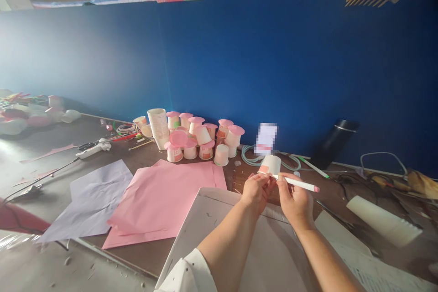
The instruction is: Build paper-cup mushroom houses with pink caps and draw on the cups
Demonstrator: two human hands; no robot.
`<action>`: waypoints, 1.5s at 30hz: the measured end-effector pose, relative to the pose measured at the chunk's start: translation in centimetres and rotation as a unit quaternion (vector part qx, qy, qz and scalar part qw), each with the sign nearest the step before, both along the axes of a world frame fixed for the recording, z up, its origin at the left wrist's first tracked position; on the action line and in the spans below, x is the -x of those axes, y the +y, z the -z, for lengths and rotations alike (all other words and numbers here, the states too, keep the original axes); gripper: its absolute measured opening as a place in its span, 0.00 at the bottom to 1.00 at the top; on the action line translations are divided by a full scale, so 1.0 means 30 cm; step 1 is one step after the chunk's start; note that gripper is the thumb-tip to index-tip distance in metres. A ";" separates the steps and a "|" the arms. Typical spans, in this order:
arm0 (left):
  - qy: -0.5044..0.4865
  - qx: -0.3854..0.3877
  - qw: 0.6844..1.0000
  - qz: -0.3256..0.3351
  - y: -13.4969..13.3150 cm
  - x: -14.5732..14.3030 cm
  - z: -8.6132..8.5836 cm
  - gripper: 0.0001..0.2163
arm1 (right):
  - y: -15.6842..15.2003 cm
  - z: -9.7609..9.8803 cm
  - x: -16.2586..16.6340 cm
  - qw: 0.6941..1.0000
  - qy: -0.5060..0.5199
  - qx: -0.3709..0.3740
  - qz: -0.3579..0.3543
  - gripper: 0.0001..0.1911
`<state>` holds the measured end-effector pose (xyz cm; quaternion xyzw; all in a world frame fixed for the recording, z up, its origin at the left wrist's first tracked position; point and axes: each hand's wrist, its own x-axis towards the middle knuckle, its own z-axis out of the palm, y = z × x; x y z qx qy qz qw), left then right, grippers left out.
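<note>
A white paper cup (273, 164) with an orange-red patch near its lower edge is tilted in front of me. My left hand (256, 190) grips it from below, fingers closed at its edge. Between the fingers of my right hand (294, 201) is a white marker pen (303, 184) with a pink end. Its tip points left at the cup, but my fingers partly cover it, so contact cannot be made out. Both hands are above a large white sheet (208, 214).
Several cups with pink paper tops (196, 123) stand beside a tall cup stack (158, 127). Pink paper (164, 196) and pale lilac paper (99, 191) lie left. A glue gun (96, 148) is farther left; a black bottle (337, 143) and green-tipped marker (314, 167) are right.
</note>
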<state>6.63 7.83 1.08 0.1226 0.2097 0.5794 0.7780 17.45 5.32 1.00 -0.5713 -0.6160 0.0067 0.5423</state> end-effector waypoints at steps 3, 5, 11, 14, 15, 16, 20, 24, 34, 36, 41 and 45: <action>-0.006 0.003 1.000 -0.004 -0.002 -0.001 -0.002 0.08 | 0.000 0.002 0.000 1.000 0.003 -0.004 -0.007 0.26; -0.007 0.004 1.000 -0.005 -0.003 -0.001 -0.003 0.08 | -0.001 0.003 0.001 1.000 0.007 -0.004 -0.008 0.26; -0.006 0.007 1.000 -0.008 -0.003 -0.001 -0.006 0.07 | -0.001 0.002 0.007 1.000 -0.001 -0.007 0.004 0.28; -0.004 0.002 1.000 -0.009 -0.002 -0.002 -0.005 0.07 | -0.001 0.001 0.007 1.000 -0.011 -0.018 0.006 0.28; -0.003 0.001 1.000 -0.010 -0.001 -0.001 -0.004 0.07 | -0.001 0.001 0.007 1.000 -0.014 -0.022 0.007 0.29; -0.002 -0.001 1.000 -0.009 -0.001 -0.001 -0.002 0.08 | -0.001 0.001 0.006 1.000 -0.016 -0.025 0.009 0.29; 0.000 -0.002 1.000 -0.004 0.002 0.000 0.000 0.08 | 0.000 0.003 0.003 0.999 -0.023 -0.024 0.010 0.27; -0.004 -0.003 1.000 -0.004 0.001 -0.001 -0.001 0.08 | 0.001 0.005 0.003 0.999 -0.018 -0.030 0.006 0.26; 0.001 -0.007 1.000 0.000 0.000 0.002 -0.001 0.10 | 0.004 0.014 -0.001 1.000 -0.007 -0.027 0.000 0.25; 0.007 -0.010 1.000 0.003 0.000 0.002 0.001 0.11 | 0.005 0.015 -0.003 1.000 -0.005 -0.029 -0.001 0.25; 0.011 -0.006 1.000 0.001 0.002 0.000 0.002 0.11 | 0.004 0.006 0.000 1.000 -0.001 -0.028 -0.003 0.25; 0.007 -0.002 1.000 0.003 0.000 0.001 0.001 0.09 | 0.002 0.003 0.002 1.000 -0.005 -0.025 -0.001 0.25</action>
